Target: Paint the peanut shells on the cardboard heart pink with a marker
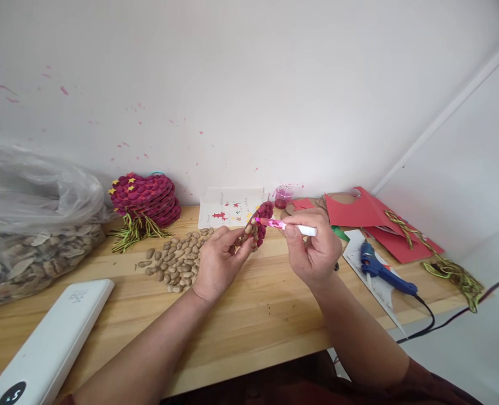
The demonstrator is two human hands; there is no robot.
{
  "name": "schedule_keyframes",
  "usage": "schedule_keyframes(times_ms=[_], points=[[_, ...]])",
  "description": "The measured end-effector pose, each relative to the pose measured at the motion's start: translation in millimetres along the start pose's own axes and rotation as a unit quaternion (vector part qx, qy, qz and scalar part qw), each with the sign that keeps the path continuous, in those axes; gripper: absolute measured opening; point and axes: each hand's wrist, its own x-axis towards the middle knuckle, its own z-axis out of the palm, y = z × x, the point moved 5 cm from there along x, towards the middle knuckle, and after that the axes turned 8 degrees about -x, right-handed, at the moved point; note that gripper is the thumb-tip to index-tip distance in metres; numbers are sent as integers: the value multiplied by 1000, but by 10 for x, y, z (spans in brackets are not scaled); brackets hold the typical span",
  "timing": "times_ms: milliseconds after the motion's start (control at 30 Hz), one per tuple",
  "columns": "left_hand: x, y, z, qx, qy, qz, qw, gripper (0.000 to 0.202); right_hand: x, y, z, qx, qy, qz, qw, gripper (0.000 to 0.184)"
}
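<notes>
My left hand [220, 260] grips a peanut-covered craft piece [264, 214] by its edge, above the middle of the table. Some of its peanuts are coated magenta, while others near my fingers are bare tan. Closed around the white handle of a paintbrush [279, 224] is my right hand [314, 247]. Pink paint smears the brush, and its tip meets or nearly meets the piece. Loose peanuts [179, 261] lie spread beside my left hand. Behind my hands stands a small cup of magenta paint [280, 198].
At left are a plastic bag of peanuts [42, 247], stacked magenta peanut pieces [148, 197] with yellow stars, and a white power bank [55, 343]. A sheet with star stickers [209, 215] lies behind. Red card [354, 211], a blue glue gun [386, 274] and green cord [455, 275] occupy the right.
</notes>
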Motion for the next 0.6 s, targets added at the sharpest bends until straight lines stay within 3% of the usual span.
schedule_keyframes(times_ms=[600], points=[[-31, 11, -31, -2, 3, 29, 1000, 7, 18, -110, 61, -24, -29, -52, 998, 15]])
